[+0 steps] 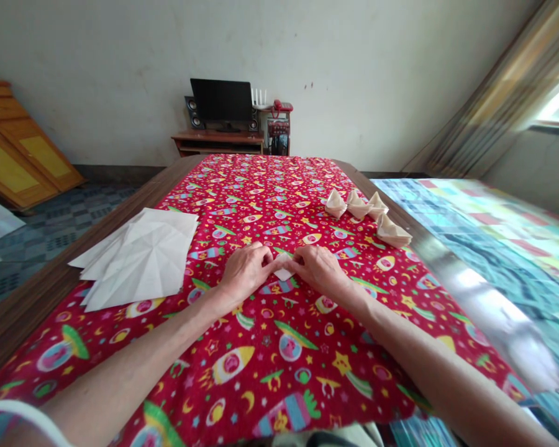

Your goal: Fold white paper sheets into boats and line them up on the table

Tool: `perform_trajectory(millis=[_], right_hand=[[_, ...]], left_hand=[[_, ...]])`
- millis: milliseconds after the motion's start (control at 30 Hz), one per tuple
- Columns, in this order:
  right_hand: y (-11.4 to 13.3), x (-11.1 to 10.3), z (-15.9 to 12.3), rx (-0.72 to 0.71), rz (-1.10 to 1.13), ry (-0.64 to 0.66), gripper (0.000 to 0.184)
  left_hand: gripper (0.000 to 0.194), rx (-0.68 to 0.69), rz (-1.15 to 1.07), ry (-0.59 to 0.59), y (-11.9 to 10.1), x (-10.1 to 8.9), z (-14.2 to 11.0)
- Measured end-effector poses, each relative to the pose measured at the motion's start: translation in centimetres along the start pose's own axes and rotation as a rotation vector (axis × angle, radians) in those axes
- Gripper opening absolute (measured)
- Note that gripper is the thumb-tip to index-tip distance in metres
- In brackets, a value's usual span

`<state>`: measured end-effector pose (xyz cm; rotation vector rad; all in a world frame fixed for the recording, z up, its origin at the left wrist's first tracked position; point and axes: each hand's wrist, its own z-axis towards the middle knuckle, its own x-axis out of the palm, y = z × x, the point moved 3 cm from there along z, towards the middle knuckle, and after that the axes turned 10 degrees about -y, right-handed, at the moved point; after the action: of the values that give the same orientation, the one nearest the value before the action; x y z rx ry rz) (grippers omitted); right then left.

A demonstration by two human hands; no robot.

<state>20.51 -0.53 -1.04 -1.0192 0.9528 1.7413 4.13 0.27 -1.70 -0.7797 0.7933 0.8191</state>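
Note:
A small folded piece of white paper (pixel 284 272) lies between my hands near the middle of the red patterned cloth (pixel 279 217). My left hand (pixel 248 268) pinches its left side, the thumb reaching over it. From the other side my right hand (pixel 320 267) grips the paper's right edge with thumb and fingers. Creased white paper sheets (pixel 156 254) lie fanned in a loose stack to the left. Several folded paper shapes (pixel 394 232) stand together at the right side of the cloth.
The cloth covers a brown wooden table (pixel 142 186). Behind it stand a monitor (pixel 222 101), speakers and a red telephone (pixel 277 108). A yellow wooden cabinet (pixel 25 152) is on the left. A bed with a patterned cover (pixel 484 248) adjoins the right side.

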Motion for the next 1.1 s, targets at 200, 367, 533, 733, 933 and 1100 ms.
perform_trajectory(millis=[200,367,533,733,933,1100], right_hand=[[-0.4,0.0,0.5,0.017,-0.003,0.113,0.029],[-0.5,0.0,0.4,0.003,0.001,0.084,0.029],[-0.2,0.0,0.7,0.014,-0.023,0.089,0.037],[-0.1,-0.1,1.1,0.009,-0.025,0.135,0.039],[-0.6,-0.1,1.0,-0.040,0.034,0.120,0.028],[-1.1,0.2,0.5,-0.035,0.097,0.124,0.022]], left_hand=[[0.027,-0.061,-0.037,0.052,0.4,-0.2,0.2],[0.027,-0.034,-0.030,0.017,0.4,-0.3,0.1],[0.035,-0.018,-0.017,-0.024,0.3,-0.1,0.1],[0.036,-0.066,-0.071,0.031,0.5,-0.1,0.4],[0.020,-0.092,-0.087,0.008,1.4,0.0,0.5],[0.022,-0.096,-0.088,-0.037,2.3,0.4,0.2]])
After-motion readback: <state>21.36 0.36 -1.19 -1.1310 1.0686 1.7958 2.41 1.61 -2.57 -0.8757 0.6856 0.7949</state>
